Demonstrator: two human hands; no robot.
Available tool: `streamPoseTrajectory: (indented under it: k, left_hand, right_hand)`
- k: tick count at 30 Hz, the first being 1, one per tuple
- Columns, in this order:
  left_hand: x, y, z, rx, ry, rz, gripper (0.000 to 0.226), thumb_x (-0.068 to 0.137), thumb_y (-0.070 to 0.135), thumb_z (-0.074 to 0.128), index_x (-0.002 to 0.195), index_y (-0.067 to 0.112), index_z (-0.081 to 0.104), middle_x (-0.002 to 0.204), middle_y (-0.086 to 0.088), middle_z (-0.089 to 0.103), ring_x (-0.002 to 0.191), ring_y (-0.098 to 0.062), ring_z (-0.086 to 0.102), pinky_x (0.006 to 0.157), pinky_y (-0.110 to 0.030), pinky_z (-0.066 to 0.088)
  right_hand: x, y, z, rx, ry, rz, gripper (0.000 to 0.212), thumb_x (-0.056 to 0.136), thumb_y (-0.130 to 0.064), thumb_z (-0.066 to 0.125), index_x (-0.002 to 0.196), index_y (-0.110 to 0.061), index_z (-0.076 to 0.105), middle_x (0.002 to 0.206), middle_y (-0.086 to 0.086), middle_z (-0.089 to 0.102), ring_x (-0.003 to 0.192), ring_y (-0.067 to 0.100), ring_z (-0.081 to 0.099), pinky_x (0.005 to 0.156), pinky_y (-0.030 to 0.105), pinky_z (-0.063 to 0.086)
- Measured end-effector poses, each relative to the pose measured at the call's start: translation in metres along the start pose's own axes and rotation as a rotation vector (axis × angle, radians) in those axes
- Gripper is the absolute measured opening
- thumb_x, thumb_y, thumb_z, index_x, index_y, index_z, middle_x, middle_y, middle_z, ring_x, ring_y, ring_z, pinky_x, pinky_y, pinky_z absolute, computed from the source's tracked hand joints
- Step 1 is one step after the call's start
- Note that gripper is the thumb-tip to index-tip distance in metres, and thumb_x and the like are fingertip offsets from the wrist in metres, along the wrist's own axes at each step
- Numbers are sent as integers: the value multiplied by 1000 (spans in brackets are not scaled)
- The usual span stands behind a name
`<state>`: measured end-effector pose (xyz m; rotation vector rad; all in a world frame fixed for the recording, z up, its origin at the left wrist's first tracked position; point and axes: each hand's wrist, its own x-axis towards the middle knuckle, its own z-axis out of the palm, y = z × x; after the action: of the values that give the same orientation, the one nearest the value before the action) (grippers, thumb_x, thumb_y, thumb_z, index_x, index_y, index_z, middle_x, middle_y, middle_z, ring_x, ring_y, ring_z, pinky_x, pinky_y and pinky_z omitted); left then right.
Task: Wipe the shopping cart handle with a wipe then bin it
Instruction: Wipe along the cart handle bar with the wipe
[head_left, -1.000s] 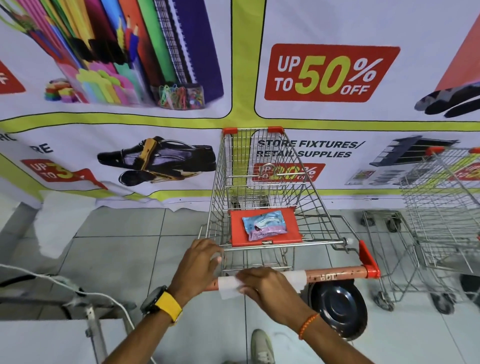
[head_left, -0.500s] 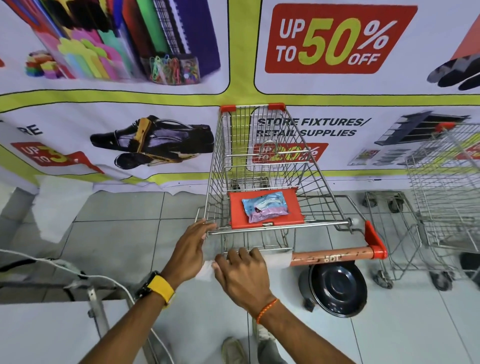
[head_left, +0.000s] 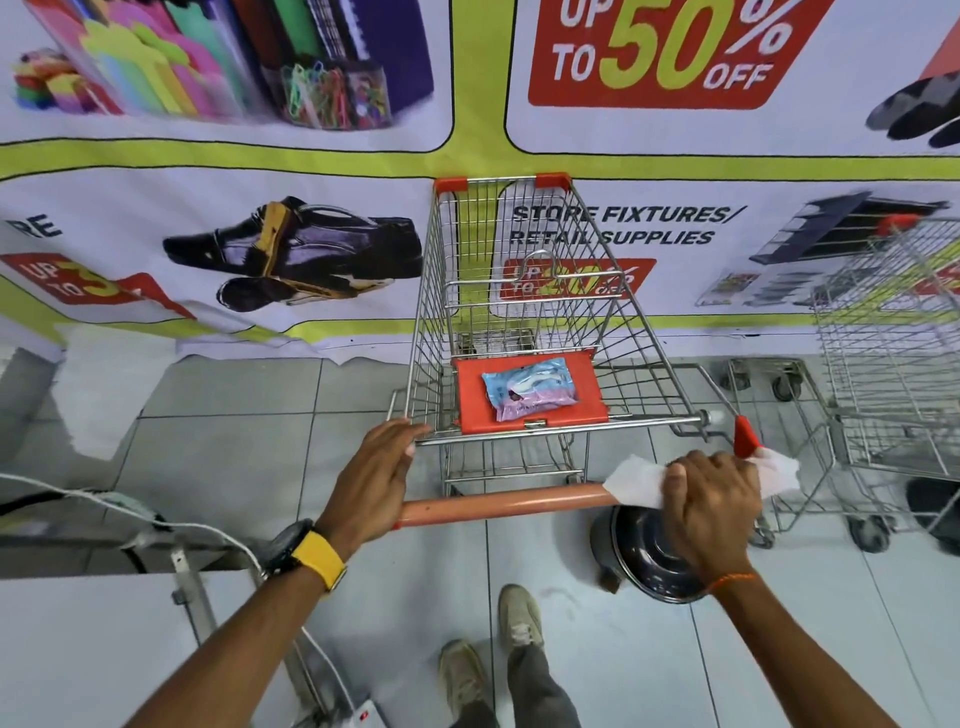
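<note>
A wire shopping cart (head_left: 524, 291) stands in front of me with its orange handle (head_left: 498, 503) running across. My right hand (head_left: 711, 506) is closed over a white wipe (head_left: 636, 480) wrapped around the handle's right end, near the red end cap (head_left: 745, 435). My left hand (head_left: 376, 475) grips the handle's left end. A pack of wipes (head_left: 527, 387) lies on the cart's red child-seat flap (head_left: 530, 392). A dark round bin (head_left: 649, 558) sits on the floor below the handle's right end.
A second wire cart (head_left: 883, 364) stands to the right. A printed banner wall (head_left: 260, 208) closes off the space ahead. A white cable (head_left: 156, 525) and a metal frame lie at the left. My shoes (head_left: 493, 649) are on the tiled floor.
My right hand slid the wipe along the handle from the left-middle to the right end. The left hand stayed on the left end.
</note>
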<state>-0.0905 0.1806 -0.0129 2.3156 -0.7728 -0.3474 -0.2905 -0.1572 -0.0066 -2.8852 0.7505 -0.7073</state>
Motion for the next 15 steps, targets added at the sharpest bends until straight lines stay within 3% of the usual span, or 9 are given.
streamPoseTrajectory:
  k: [5,10,15]
  left_hand:
    - [-1,5,2,-104,40,-27,50,101,43,24,131,23,58,134,-2,60,133,-20,45,112,-31,33]
    - [1,1,0,-193,61,-33,45,102,40,27,131,24,58,129,1,62,127,-17,50,108,-37,41]
    - [2,-2,2,-254,74,-29,43,102,38,28,131,24,57,125,-1,65,124,-17,55,106,-38,43]
  right_hand:
    - [-10,-46,6,-11,3,89,37,94,-25,42,68,-10,64,73,10,68,74,32,52,83,46,37]
    - [-23,-140,15,18,-171,-27,31,94,-33,46,76,-19,67,80,2,69,79,30,57,84,46,39]
    - [-42,-203,20,113,-255,-205,22,99,-43,47,100,-29,64,91,-2,64,85,27,56,84,45,39]
